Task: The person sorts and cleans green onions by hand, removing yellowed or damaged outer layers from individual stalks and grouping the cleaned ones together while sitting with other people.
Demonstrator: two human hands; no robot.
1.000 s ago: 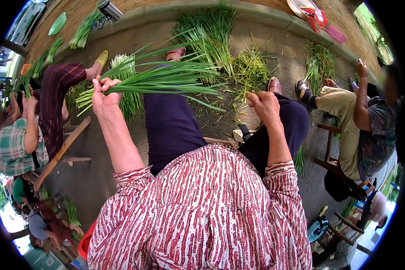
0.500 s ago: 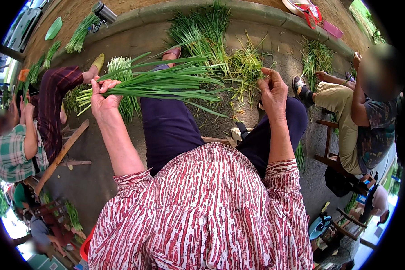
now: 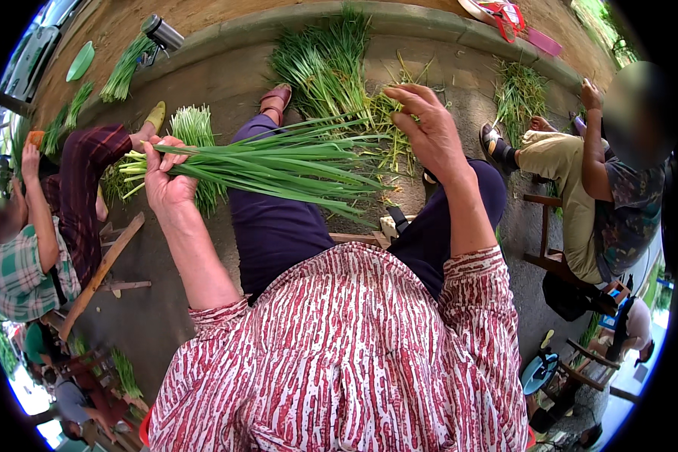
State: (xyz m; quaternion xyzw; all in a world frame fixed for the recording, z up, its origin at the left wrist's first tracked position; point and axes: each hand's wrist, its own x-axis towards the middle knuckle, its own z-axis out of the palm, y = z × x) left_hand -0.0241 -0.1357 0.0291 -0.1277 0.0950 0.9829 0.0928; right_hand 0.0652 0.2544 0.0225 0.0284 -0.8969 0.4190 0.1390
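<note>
My left hand (image 3: 171, 175) is closed around the pale stem ends of a bunch of garlic chives (image 3: 279, 164). The long green leaves reach rightward above my lap. Beyond the leaf tips my right hand (image 3: 431, 137) is raised with its fingers apart, and I see nothing in it. Below and past that hand lies a heap of yellowed leaf scraps (image 3: 392, 147). A large pile of untrimmed chives (image 3: 320, 68) spreads on the ground ahead. Behind the held bunch, to the left, sits a stack of chives with white ends (image 3: 192, 124), partly hidden.
A low concrete kerb (image 3: 237, 32) curves across the far side. A metal flask (image 3: 162, 33) and a green basin (image 3: 80, 62) are at the far left. Seated people flank me, one in a checked shirt (image 3: 34, 256), another in khaki trousers (image 3: 561, 162).
My right hand has moved forward and left, its fingers parting from a pinch. The bunch in my left hand has tilted, and its leaves lie closer together. The whole view has shifted slightly.
</note>
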